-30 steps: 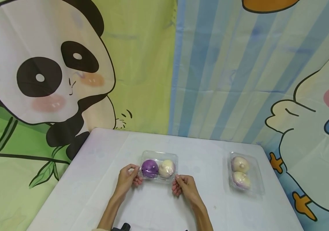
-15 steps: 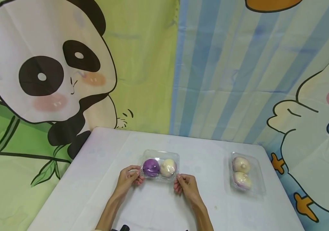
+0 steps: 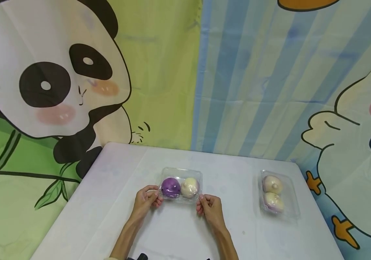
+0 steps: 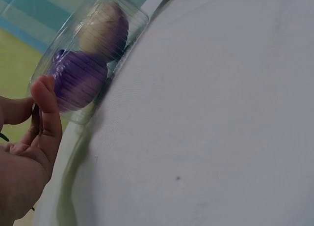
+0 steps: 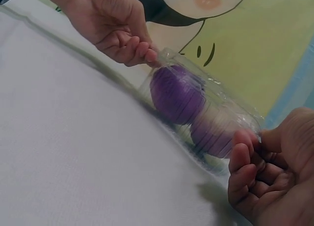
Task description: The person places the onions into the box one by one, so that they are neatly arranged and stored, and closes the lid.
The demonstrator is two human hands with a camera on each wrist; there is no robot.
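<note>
A clear plastic box (image 3: pixel 180 173) is held level between both hands near the middle of the white table. Inside it sit a round purple piece (image 3: pixel 170 188) on the left and a cream-coloured round one (image 3: pixel 190 188) with a purplish side on the right. My left hand (image 3: pixel 144 204) pinches the box's near left corner between thumb and fingers. At the near right corner, the thumb and forefinger of my right hand (image 3: pixel 213 211) grip the edge, with the other fingers curled below, as the right wrist view shows. Ridges run along the box's side wall (image 5: pixel 179 96).
To the right on the white table (image 3: pixel 224 180) lies a second clear box (image 3: pixel 289 196) holding two cream round pieces (image 3: pixel 272 185), one behind the other. A printed cloth with a panda (image 3: pixel 55 72) and blue stripes hangs behind the table's far edge.
Both hands keep their hold on the box's near corners. The box and hands sit very slightly farther right and up in the head view, which itself has shifted a little.
</note>
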